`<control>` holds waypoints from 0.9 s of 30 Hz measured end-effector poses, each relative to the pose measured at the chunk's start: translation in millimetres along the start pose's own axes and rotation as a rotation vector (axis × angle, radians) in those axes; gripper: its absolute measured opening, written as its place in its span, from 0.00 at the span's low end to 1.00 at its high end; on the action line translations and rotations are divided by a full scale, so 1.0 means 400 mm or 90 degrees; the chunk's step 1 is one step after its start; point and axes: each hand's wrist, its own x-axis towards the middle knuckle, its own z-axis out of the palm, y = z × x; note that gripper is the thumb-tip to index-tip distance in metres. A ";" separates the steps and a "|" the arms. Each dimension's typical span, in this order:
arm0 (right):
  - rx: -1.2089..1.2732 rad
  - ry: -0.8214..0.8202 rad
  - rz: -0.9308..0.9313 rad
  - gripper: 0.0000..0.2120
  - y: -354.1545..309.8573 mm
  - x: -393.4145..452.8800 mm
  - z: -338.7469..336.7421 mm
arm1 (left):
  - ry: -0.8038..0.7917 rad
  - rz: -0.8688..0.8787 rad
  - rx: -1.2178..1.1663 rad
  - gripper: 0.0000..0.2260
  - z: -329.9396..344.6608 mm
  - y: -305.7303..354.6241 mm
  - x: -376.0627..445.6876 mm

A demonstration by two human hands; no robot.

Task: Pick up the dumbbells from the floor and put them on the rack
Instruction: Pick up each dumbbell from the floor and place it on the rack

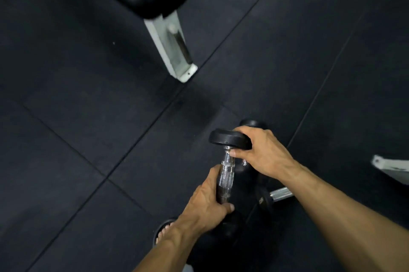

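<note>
The dumbbell [225, 167] is held just off the floor [88, 127], below the bench leg [170, 50]. Its knurled handle is wrapped by the left hand [208, 200], its top head gripped by the right hand [261, 150]. Looks heavy and rigid, best carried by the handle.

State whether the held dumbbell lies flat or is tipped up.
Tipped up: the dumbbell has its far head raised, right hand on it, left hand round the handle.
</note>
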 end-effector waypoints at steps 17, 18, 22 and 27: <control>0.018 0.328 0.004 0.16 -0.467 -0.457 -0.943 | -0.078 0.296 0.288 0.36 -0.294 1.047 -0.340; 0.019 0.339 0.010 0.16 -0.462 -0.481 -0.978 | -0.086 0.307 0.295 0.36 -0.280 1.087 -0.349; 0.023 0.367 0.038 0.17 -0.383 -0.565 -1.089 | -0.139 0.326 0.316 0.37 -0.180 1.213 -0.351; 0.026 0.402 0.095 0.19 -0.183 -0.672 -1.207 | -0.223 0.329 0.337 0.36 0.038 1.340 -0.304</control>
